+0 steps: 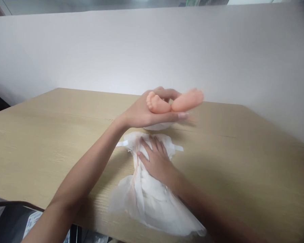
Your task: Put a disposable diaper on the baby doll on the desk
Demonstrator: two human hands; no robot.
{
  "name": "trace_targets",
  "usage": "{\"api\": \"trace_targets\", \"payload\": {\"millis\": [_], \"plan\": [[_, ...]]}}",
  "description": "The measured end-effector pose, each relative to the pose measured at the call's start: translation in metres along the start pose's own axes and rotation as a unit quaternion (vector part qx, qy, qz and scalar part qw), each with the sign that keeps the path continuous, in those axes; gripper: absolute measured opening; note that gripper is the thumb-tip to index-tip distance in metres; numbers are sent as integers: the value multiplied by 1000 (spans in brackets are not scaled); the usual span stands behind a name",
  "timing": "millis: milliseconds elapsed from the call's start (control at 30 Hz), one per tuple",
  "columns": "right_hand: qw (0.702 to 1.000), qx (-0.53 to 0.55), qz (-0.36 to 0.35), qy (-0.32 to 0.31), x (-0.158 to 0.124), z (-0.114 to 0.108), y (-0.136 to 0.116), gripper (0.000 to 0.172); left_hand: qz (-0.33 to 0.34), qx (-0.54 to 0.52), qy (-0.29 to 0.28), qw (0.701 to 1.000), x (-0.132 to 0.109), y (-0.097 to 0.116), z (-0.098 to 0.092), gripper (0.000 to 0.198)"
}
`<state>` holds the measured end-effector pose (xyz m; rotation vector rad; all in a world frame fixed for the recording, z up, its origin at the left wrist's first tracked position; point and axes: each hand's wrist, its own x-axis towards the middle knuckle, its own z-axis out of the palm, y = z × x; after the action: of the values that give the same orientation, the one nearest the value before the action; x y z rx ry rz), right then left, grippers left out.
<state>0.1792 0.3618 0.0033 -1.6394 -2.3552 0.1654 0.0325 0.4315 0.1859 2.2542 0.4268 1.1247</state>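
My left hand (144, 108) is closed around the lower legs of a baby doll (187, 100), holding them up above the table. Both small feet point out past my thumb and fingers, and most of the doll's body is hidden behind my hand. Below lies an unfolded white diaper (154, 202), its two tabs stretched out to the sides at the far end. My right hand (157, 158) rests flat on the diaper's far half with its fingers spread. A bit of white material (158, 126) shows beneath the doll, partly covered by my left hand.
The wooden table (48, 135) reaches back to a white partition (142, 50). At the lower left, beyond the table's front edge, a dark object with a white label (31, 222) is partly in view.
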Motion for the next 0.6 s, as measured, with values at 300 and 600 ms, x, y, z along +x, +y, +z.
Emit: {"api": "trace_targets", "payload": {"millis": [300, 600], "plan": [[999, -3, 34, 4, 32, 1, 13, 69, -14, -1, -3, 1000, 0, -1, -4, 21], [999, 23, 44, 18, 63, -1, 23, 70, -37, -23, -14, 999, 2, 3, -6, 22]]}}
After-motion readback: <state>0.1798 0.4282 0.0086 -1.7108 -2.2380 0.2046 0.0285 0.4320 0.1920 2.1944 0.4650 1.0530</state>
